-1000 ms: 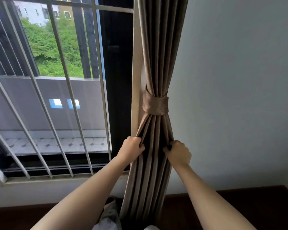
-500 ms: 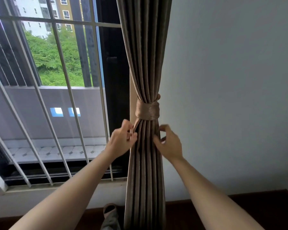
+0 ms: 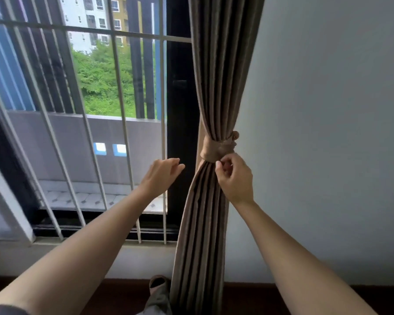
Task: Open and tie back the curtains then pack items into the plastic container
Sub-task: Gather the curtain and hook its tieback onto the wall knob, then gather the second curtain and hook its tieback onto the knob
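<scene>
The brown pleated curtain (image 3: 218, 83) hangs gathered at the window's right edge, bound at mid-height by a matching fabric tie-back (image 3: 214, 150) with a knot at its right side. My right hand (image 3: 236, 178) is just under the tie-back, its curled fingers pinching the curtain folds there. My left hand (image 3: 162, 176) hovers to the left of the curtain with fingers loosely extended, touching nothing. No plastic container is in view.
White window bars (image 3: 121, 98) cover the glass at left, with a dark frame (image 3: 180, 110) beside the curtain. A plain grey wall (image 3: 328, 133) fills the right. A dark floor and a bag-like object (image 3: 157, 289) lie below the curtain.
Both hands rose from the lower folds toward the tie-back. My left hand let go of the curtain and drew away leftward; my right hand moved up under the tie-back.
</scene>
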Available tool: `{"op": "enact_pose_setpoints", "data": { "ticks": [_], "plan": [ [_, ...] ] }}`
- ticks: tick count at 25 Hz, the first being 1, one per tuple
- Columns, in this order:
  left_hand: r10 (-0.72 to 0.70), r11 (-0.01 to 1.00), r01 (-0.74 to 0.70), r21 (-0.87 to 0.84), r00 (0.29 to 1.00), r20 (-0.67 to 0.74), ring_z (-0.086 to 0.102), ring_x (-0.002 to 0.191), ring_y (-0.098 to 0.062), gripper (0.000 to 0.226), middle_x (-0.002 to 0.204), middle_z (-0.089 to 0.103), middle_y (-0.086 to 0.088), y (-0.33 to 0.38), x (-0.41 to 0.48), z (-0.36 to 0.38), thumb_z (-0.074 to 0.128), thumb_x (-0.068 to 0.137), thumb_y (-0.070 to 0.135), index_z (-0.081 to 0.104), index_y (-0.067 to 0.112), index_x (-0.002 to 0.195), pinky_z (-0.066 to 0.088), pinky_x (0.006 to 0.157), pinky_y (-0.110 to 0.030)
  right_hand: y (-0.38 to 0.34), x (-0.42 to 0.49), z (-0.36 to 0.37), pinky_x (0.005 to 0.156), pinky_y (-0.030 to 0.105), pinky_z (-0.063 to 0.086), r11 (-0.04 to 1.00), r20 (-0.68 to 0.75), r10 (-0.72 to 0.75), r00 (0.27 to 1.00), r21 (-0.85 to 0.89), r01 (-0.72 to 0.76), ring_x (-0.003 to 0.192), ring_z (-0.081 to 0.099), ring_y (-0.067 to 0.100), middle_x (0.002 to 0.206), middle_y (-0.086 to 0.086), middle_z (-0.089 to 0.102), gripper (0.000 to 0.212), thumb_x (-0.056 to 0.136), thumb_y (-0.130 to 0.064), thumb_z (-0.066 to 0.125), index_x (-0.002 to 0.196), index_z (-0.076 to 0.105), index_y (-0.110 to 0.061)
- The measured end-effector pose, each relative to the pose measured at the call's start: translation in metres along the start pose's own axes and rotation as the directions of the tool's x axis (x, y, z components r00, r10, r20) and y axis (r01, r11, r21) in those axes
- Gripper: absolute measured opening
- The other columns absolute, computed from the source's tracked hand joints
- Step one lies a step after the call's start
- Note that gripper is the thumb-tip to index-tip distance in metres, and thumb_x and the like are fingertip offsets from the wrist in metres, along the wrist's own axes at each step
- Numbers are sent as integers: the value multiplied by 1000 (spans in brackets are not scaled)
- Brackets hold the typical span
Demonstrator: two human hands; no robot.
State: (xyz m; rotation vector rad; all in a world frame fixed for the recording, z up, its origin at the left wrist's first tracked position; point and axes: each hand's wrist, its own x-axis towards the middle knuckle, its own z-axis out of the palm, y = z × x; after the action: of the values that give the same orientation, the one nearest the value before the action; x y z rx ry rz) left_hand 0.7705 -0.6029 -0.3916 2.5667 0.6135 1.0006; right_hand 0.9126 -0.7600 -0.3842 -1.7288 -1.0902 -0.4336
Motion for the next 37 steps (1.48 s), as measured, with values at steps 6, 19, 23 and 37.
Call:
{"op": "enact_pose_setpoints", "data": {
  "ticks": [6, 19, 23, 37],
  "plan": [
    [-193, 963, 198, 183, 980, -45, 65, 103, -30, 37, 114, 69, -12, -68, -8, -46, 45, 97, 37, 63, 13, 119, 52, 86, -39, -58, 5, 101, 102, 27, 36, 994, 420, -100, 902, 81, 73, 122, 51, 20, 131, 8, 57, 42, 98, -33, 42, 131, 49, -8],
    [-645, 635, 559, 533, 763, -31, 23, 143, -18, 63, 154, 28, -3, -242, -26, -276, 15, 93, 46, 31, 14, 146, 20, 114, -38, -246, 83, 304, 115, 28, 10, 852, 715, -502, 487, 315, 417, 144, 19, 18, 156, 7, 25, 75, 89, -57, 12, 148, 22, -11],
    [-703, 507, 645, 572, 693, -158, 29, 141, -21, 67, 151, 34, -8, -282, -66, -378, 12, 91, 44, 36, 10, 143, 21, 113, -36, -356, 81, 378, 116, 32, 16, 751, 653, -648, 392, 461, 473, 143, 24, 23, 153, 12, 30, 77, 87, -53, 12, 146, 28, -6],
    [-790, 236, 887, 397, 413, -453, 25, 142, -16, 46, 152, 33, -1, -425, -217, -602, 26, 102, 32, 34, 15, 144, 20, 114, -33, -624, -21, 583, 116, 30, 2, 579, 599, -792, 117, 675, 457, 147, 8, 22, 158, 12, 12, 66, 98, -46, 24, 149, 13, -7]
  ]
}}
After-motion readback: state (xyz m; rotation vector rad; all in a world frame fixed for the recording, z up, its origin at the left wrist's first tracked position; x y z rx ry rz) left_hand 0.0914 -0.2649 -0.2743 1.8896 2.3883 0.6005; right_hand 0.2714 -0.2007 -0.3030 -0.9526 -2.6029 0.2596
